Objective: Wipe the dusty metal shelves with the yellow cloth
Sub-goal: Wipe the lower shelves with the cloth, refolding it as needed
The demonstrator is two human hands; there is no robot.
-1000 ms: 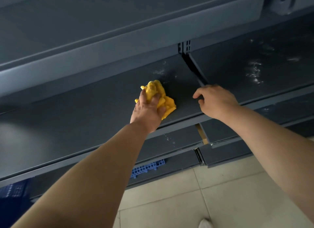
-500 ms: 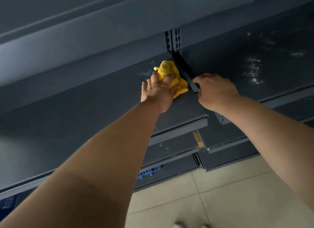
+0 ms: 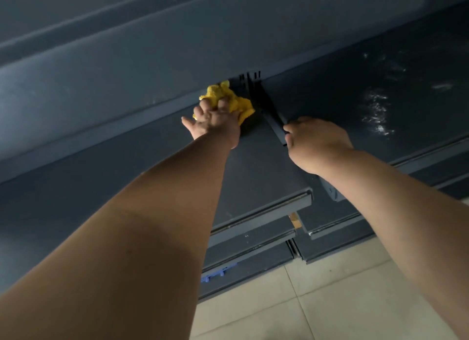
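Observation:
A crumpled yellow cloth [image 3: 234,101] lies at the back right corner of the dark metal shelf [image 3: 253,167], next to the slotted upright. My left hand [image 3: 215,119] grips the cloth with curled fingers and holds it down on the shelf. My right hand [image 3: 317,144] holds the black bracket [image 3: 272,113] that divides this shelf from the neighbouring shelf [image 3: 330,98], its fingers curled round the bracket's edge. White dust smears [image 3: 375,111] show on the neighbouring shelf to the right.
An upper shelf's front edge [image 3: 127,68] hangs just over the cloth. Lower shelves [image 3: 253,240] step out below. A blue plastic crate [image 3: 215,271] peeks out beneath them. Pale floor tiles [image 3: 330,301] lie at the bottom right.
My left hand has pushed the cloth from near the shelf's front edge back into the rear corner by the upright. My right hand has stayed on the bracket.

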